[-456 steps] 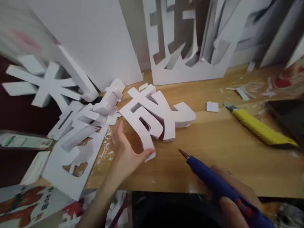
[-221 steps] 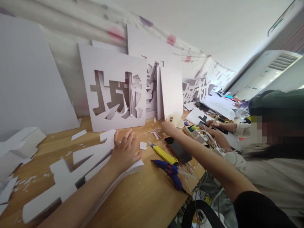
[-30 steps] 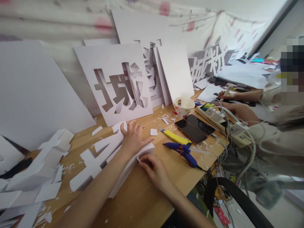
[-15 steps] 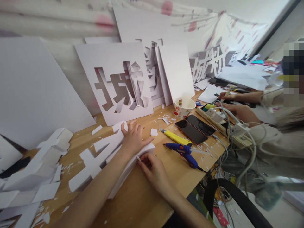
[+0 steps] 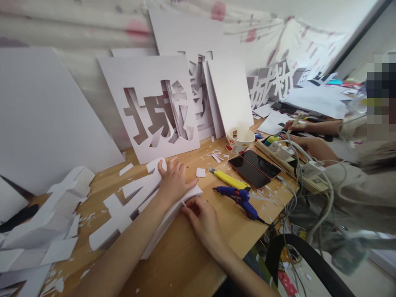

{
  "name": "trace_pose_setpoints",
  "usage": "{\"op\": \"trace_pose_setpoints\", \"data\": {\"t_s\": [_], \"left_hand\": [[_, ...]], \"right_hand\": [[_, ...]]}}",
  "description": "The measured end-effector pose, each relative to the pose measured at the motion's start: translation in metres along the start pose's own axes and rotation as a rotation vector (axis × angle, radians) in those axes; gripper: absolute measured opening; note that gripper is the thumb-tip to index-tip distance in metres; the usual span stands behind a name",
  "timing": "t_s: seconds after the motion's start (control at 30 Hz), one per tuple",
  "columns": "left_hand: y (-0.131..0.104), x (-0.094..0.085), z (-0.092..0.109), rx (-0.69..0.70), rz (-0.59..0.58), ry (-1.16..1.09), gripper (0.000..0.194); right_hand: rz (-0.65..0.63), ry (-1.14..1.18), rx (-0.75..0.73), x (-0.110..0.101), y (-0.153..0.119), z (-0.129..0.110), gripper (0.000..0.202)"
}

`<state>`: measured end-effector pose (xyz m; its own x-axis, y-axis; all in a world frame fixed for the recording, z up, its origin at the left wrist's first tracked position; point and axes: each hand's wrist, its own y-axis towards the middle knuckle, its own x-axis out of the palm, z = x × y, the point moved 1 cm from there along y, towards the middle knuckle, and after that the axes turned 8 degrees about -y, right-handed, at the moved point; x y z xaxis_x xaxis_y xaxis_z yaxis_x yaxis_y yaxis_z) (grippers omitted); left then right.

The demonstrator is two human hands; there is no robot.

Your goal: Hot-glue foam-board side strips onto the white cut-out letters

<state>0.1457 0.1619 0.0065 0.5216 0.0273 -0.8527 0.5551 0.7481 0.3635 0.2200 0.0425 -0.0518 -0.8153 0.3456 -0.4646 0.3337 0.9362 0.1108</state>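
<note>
A white foam board character (image 5: 119, 214) with raised side walls lies on the wooden table in front of me. My left hand (image 5: 173, 179) rests on its upper part, fingers spread and thumb pointing right. Low beside its right-hand side wall (image 5: 165, 229), my right hand (image 5: 202, 216) is closed in a pinch on a small white strip (image 5: 183, 203), which meets the wall; most of the strip is hidden. To the right lie a yellow utility knife (image 5: 230, 180) and a blue glue gun (image 5: 236, 196) with a glue stick in its back.
White boards with cut-out characters (image 5: 117, 74) lean along the back. Another built-up white character (image 5: 46, 225) lies left among scraps. Right are two phones (image 5: 261, 163), a paper bowl (image 5: 239, 142), a power strip (image 5: 297, 177) with trailing cables, and a co-worker's hands (image 5: 293, 134).
My right hand has slid slightly right and up along the side wall with the small strip. My left hand stays in place.
</note>
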Motion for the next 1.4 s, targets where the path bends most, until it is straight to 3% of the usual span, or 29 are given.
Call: {"op": "trace_pose_setpoints", "data": {"t_s": [0.63,1.03,1.4], "left_hand": [[0.0,0.001,-0.001,0.015,0.002,-0.012,0.029],[-0.001,0.001,-0.001,0.018,0.014,-0.002,0.027],[-0.001,0.004,-0.003,0.015,0.003,-0.002,0.024]], "right_hand": [[0.072,0.077,0.101,-0.012,0.003,0.004,0.011],[0.155,0.192,0.193,-0.014,-0.001,0.014,0.026],[0.18,0.368,0.229,-0.03,-0.025,-0.001,0.028]]}}
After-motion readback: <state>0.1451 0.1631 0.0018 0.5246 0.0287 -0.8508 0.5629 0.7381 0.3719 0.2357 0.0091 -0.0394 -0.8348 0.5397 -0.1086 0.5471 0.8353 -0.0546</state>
